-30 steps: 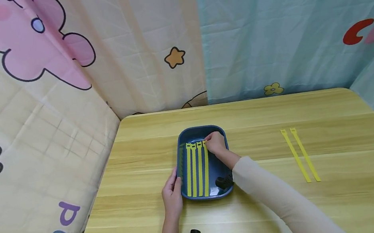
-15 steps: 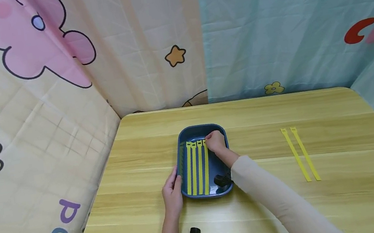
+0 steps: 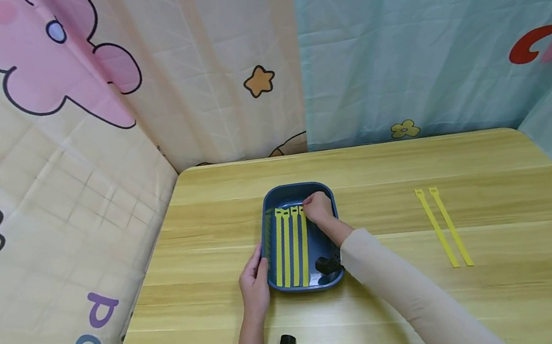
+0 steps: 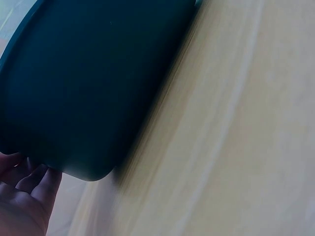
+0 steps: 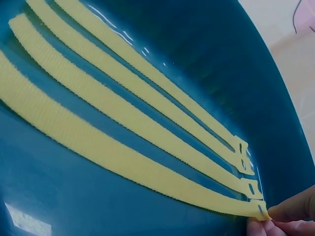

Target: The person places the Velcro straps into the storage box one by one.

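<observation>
Several yellow hook-and-loop cable ties (image 3: 295, 249) lie side by side, lengthwise, in a dark blue tray (image 3: 329, 278). My right hand (image 3: 318, 208) reaches over the tray's right side. Its thumb and fingers pinch the slotted head of the rightmost cable tie (image 5: 123, 164), as the right wrist view shows. My left hand (image 3: 255, 288) holds the tray by its left wall. In the left wrist view the fingers (image 4: 42, 189) bend against the tray's outer side (image 4: 88, 88), which hides part of that hand.
Two more yellow cable ties (image 3: 444, 227) lie nearly parallel on the wooden table (image 3: 403, 307), well to the right of the tray. Patterned curtains (image 3: 218, 73) hang behind the table's far edge and along its left side.
</observation>
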The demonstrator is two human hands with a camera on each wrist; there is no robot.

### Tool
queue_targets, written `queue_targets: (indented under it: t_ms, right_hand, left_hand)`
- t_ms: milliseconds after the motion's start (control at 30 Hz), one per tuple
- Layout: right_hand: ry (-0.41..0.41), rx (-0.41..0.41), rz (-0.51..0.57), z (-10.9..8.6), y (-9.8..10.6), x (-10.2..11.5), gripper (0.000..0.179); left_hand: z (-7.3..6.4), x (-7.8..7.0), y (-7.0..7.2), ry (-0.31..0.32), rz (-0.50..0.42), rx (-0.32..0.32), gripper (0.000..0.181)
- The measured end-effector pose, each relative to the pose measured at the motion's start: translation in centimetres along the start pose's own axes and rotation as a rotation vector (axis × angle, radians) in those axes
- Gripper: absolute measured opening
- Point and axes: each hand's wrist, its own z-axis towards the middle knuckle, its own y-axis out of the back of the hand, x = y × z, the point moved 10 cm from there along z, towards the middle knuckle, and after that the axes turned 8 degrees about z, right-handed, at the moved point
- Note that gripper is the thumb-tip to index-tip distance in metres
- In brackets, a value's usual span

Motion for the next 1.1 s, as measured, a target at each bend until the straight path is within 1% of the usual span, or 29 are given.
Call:
queue_targets:
  t_ms: [200,467,667,767,933,1000,1100]
  right_hand:
    - [0.058,-0.023,-0.035,-0.2,0.5,0.5,0.012]
    - [0.101,-0.046,-0.048,-0.3,0.9,1.1,0.017]
    - [0.133,-0.070,-0.036,-0.4,1.1,1.5,0.018]
    - [0.179,-0.063,0.018,-0.6,1.0,2.0,0.017]
    - [0.254,-0.009,0.174,-0.9,0.5,2.7,0.018]
    - [0.280,0.026,0.232,-1.0,0.3,3.1,0.020]
    - [0.302,0.099,0.308,-1.4,0.1,3.8,0.023]
  left_hand:
    - [0.0,0.0,-0.1,0.000,0.007,0.001,0.034]
    - [0.0,0.1,-0.2,0.017,0.005,-0.003,0.034]
    - [0.0,0.1,-0.2,0.011,0.006,-0.008,0.034]
    - [0.0,0.1,-0.2,0.011,0.006,-0.010,0.034]
    - [0.0,0.2,-0.1,0.009,0.015,-0.015,0.034]
    - [0.0,0.2,0.0,0.006,0.018,-0.015,0.034]
    - [-0.1,0.2,0.0,0.011,0.018,-0.020,0.034]
